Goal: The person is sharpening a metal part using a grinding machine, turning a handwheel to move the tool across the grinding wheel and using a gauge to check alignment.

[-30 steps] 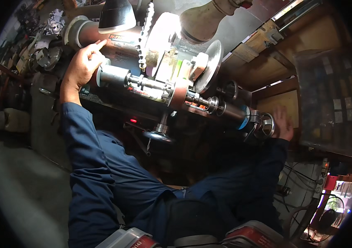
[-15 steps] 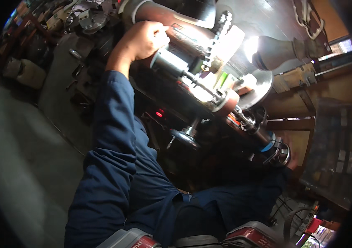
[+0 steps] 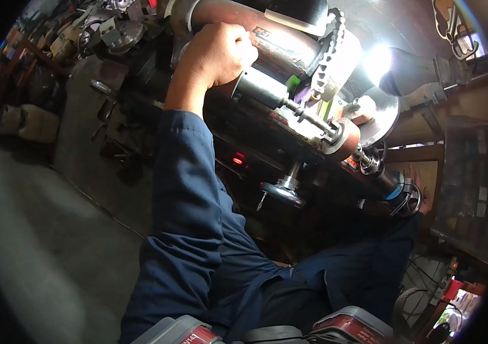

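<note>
My left hand [image 3: 220,54] is closed in a fist against the front of the machine, beside a dark metal cylinder [image 3: 262,89]. Whatever its fingers grip is hidden. From that cylinder a stepped metal shaft [image 3: 310,119] runs to a reddish-brown round wheel [image 3: 342,139]. Beyond the wheel lies a dark tube with a blue band [image 3: 394,186], ending in a metal ring [image 3: 409,200]. My right hand [image 3: 418,189] is in shadow behind this ring, its fingers stretched out along a wooden panel; it shows only in part.
A segmented hose [image 3: 330,54] hangs over the shaft near a bright lamp [image 3: 378,66]. Below the shaft a handwheel [image 3: 284,194] with a small handle sticks out toward me. A clear plastic sheet [image 3: 467,189] hangs at the right. Containers [image 3: 29,123] stand at the left.
The view has shifted, so the machine appears farther right. My left hand stays in a fist by the cylinder. More of my right hand's fingers now show.
</note>
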{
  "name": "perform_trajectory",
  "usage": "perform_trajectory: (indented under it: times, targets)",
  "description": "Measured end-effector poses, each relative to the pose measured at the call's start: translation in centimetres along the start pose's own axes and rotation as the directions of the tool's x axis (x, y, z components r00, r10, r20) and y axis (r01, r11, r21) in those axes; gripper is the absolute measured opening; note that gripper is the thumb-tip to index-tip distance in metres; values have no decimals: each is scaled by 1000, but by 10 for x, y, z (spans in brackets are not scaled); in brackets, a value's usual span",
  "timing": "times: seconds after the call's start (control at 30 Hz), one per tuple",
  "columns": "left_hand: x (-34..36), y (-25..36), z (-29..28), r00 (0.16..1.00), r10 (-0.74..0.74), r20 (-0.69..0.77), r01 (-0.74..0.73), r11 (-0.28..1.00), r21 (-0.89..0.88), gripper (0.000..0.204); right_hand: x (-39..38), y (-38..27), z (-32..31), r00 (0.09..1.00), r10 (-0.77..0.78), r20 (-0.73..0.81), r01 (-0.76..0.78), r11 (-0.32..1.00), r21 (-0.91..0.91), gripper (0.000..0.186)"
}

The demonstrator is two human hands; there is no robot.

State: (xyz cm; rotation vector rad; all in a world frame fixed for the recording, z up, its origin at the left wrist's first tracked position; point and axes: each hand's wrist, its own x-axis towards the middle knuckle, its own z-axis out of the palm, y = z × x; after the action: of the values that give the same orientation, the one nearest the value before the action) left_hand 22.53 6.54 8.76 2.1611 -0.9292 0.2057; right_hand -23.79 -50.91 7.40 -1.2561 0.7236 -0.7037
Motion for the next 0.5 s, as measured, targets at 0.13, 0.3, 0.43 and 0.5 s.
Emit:
perform_trajectory:
  times: [0.13, 0.3, 0.43, 0.5]
  targets:
    - [-2, 0, -8, 993, -109, -52, 105, 991, -77, 25, 12, -1, 7, 999, -33, -42, 31, 999, -40, 64]
    - [1, 2, -2, 992, -127, -22, 126, 990, -63, 24, 4, 6, -2, 992, -58, -112, 48, 995, -89, 61]
    - [2, 4, -3, 994, -108, -19, 108, 994, -24, 23, 5, 6, -5, 987, -72, -141, 56, 992, -114, 59]
    - [3, 6, -3, 993, -115, -25, 114, 993, -23, 23, 5, 8, -7, 985, -78, -154, 58, 990, -130, 57]
